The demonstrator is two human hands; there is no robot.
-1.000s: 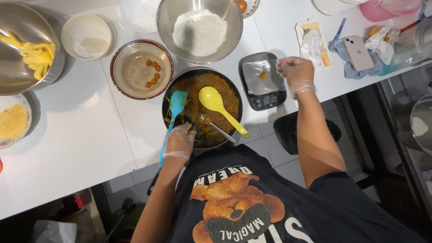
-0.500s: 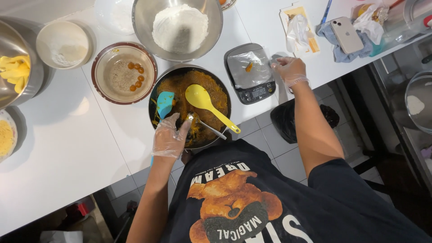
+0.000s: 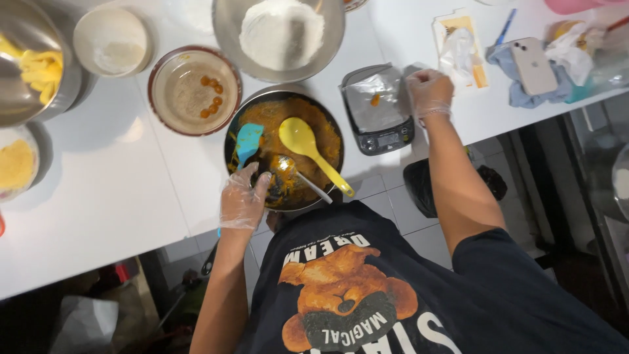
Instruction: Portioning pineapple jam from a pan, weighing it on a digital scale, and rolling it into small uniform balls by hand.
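left hand (image 3: 242,200) clasps blue spatula (image 3: 247,142), steadying it in centre pan (image 3: 285,149) | right hand (image 3: 429,92) loosely curled, empty, beside scale (image 3: 379,108) upper right

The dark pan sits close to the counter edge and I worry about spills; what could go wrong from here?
1. The pan slightly overhangs the counter edge, so a push from the left hand on the blue spatula might tip it.
2. The yellow spoon handle juts over the rim and could be knocked out.
3. The right hand beside the scale may smear it.
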